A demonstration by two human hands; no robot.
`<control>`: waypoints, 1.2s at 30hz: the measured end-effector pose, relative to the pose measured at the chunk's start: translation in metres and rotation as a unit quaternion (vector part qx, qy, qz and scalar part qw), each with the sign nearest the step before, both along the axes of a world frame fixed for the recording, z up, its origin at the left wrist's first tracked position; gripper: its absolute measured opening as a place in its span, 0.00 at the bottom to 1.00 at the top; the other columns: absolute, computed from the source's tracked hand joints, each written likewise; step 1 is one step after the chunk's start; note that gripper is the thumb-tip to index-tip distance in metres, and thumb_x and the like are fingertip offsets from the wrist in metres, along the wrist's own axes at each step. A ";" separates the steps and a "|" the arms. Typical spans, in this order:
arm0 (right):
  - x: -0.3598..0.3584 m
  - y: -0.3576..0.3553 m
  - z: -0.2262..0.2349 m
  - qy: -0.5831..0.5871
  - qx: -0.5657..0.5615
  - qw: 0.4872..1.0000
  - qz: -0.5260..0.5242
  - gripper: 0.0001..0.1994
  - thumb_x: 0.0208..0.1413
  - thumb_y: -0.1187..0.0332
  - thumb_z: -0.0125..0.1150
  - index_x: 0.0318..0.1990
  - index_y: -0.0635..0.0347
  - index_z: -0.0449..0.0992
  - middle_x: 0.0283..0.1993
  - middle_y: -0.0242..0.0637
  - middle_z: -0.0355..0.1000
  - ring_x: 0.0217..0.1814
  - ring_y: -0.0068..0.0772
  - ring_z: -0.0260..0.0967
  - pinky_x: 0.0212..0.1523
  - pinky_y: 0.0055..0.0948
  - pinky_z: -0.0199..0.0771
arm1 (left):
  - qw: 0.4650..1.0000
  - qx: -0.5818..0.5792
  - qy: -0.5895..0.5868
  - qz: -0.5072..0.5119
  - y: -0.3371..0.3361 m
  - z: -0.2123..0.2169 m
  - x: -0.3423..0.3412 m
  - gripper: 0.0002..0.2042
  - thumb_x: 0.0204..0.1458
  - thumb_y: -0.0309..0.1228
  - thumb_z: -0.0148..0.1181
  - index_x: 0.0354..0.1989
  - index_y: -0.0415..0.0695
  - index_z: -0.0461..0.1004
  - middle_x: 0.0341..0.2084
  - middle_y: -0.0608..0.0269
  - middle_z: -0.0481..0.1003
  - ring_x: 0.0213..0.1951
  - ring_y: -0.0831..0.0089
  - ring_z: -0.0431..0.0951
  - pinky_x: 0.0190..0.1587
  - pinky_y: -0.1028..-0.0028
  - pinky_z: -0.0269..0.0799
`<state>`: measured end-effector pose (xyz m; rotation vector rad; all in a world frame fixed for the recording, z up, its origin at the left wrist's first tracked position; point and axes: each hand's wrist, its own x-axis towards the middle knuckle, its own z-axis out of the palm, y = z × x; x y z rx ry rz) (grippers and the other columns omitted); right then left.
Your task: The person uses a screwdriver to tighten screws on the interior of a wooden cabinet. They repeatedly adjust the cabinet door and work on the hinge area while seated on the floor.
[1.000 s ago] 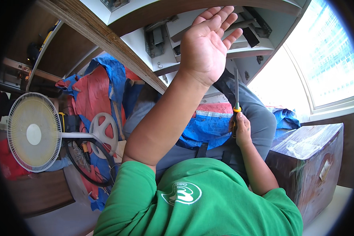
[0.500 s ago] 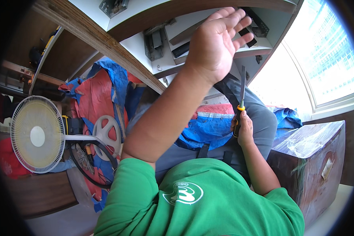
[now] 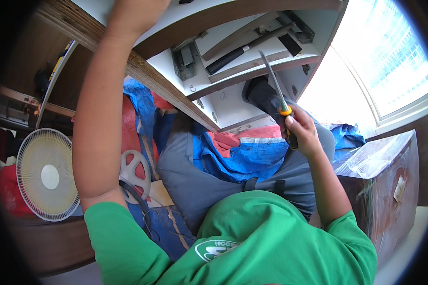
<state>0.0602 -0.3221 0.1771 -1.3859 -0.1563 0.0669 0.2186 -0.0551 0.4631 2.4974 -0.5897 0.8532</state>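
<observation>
Showing only partly: left hand (image 3: 137,14)

The chisel (image 3: 279,95) has a long, narrow, straight metal blade (image 3: 273,80), a yellow collar (image 3: 285,111) and a dark handle (image 3: 293,141). It sits tilted in the right hand (image 3: 303,127), handle lowest, blade bare, tip pointing up and leftward in the view.

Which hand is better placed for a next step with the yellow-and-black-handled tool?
Probably the right hand: it already grips the tool by its handle, blade angled up toward the cabinet. The left hand is at the picture's top edge, apart from the tool, partly out of view.
</observation>
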 end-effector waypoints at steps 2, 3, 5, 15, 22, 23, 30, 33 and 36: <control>0.012 0.000 0.022 -0.013 0.001 1.000 0.019 0.19 0.68 0.57 0.60 0.55 0.62 0.74 0.36 0.30 0.72 0.34 0.18 0.69 0.35 0.22 0.72 | 0.998 0.053 0.000 0.039 -0.004 -0.004 0.012 0.19 0.64 0.39 0.58 0.51 0.34 0.78 0.43 0.46 0.82 0.47 0.51 0.81 0.53 0.60 0.76; 0.018 0.001 0.032 -0.014 -0.015 1.000 0.009 0.17 0.67 0.58 0.61 0.53 0.62 0.75 0.34 0.30 0.72 0.33 0.17 0.70 0.32 0.21 0.73 | 0.995 0.075 0.015 0.057 -0.006 -0.004 0.021 0.20 0.63 0.40 0.58 0.51 0.35 0.79 0.46 0.44 0.81 0.50 0.46 0.80 0.56 0.57 0.75; 0.030 -0.001 0.050 -0.046 -0.080 0.996 0.011 0.17 0.68 0.57 0.59 0.51 0.63 0.76 0.32 0.30 0.71 0.32 0.17 0.70 0.32 0.21 0.72 | 0.987 0.131 -0.053 0.081 -0.004 -0.011 0.033 0.21 0.63 0.41 0.57 0.54 0.36 0.77 0.52 0.43 0.78 0.55 0.46 0.77 0.61 0.56 0.71; 0.081 -0.011 0.095 -0.072 -0.111 0.987 0.088 0.24 0.67 0.46 0.58 0.45 0.62 0.81 0.21 0.29 0.70 0.23 0.20 0.68 0.32 0.24 0.70 | 0.985 0.142 -0.045 0.091 0.004 -0.032 0.060 0.25 0.65 0.44 0.51 0.63 0.39 0.71 0.64 0.42 0.69 0.68 0.41 0.63 0.73 0.50 0.55; 0.107 -0.015 0.115 -0.146 -0.248 0.957 0.023 0.11 0.68 0.67 0.55 0.48 0.62 0.82 0.25 0.29 0.71 0.26 0.19 0.69 0.31 0.24 0.71 | 0.983 0.150 -0.067 0.079 0.004 -0.031 0.051 0.25 0.66 0.44 0.50 0.65 0.40 0.69 0.65 0.43 0.69 0.69 0.44 0.63 0.74 0.50 0.53; 0.110 -0.016 0.119 -0.140 -0.267 0.953 0.005 0.14 0.65 0.74 0.52 0.54 0.62 0.80 0.27 0.32 0.72 0.28 0.22 0.70 0.33 0.26 0.73 | 0.984 0.155 -0.058 0.072 0.003 -0.030 0.050 0.25 0.66 0.44 0.50 0.65 0.40 0.69 0.65 0.43 0.69 0.69 0.45 0.63 0.74 0.50 0.54; 0.119 -0.028 0.136 -0.223 -0.519 0.823 -0.060 0.20 0.70 0.60 0.58 0.65 0.57 0.75 0.38 0.43 0.81 0.38 0.39 0.82 0.42 0.39 0.82 | 0.991 0.121 -0.002 0.061 -0.002 -0.020 0.033 0.26 0.66 0.44 0.50 0.67 0.40 0.68 0.66 0.43 0.68 0.69 0.45 0.64 0.74 0.54 0.55; 0.126 -0.039 0.136 -0.244 -0.570 0.782 -0.063 0.19 0.70 0.57 0.57 0.60 0.58 0.76 0.39 0.46 0.81 0.39 0.45 0.82 0.42 0.41 0.83 | 0.988 0.142 0.021 0.059 -0.005 -0.018 0.034 0.26 0.67 0.44 0.50 0.67 0.40 0.68 0.66 0.43 0.68 0.69 0.45 0.64 0.73 0.54 0.55; 0.138 -0.051 0.137 -0.333 -0.601 0.725 -0.052 0.14 0.67 0.66 0.61 0.56 0.59 0.77 0.36 0.48 0.79 0.38 0.47 0.82 0.41 0.38 0.84 | 0.987 0.148 -0.015 0.054 -0.002 -0.021 0.042 0.26 0.67 0.44 0.50 0.67 0.40 0.68 0.66 0.42 0.67 0.69 0.44 0.63 0.73 0.55 0.56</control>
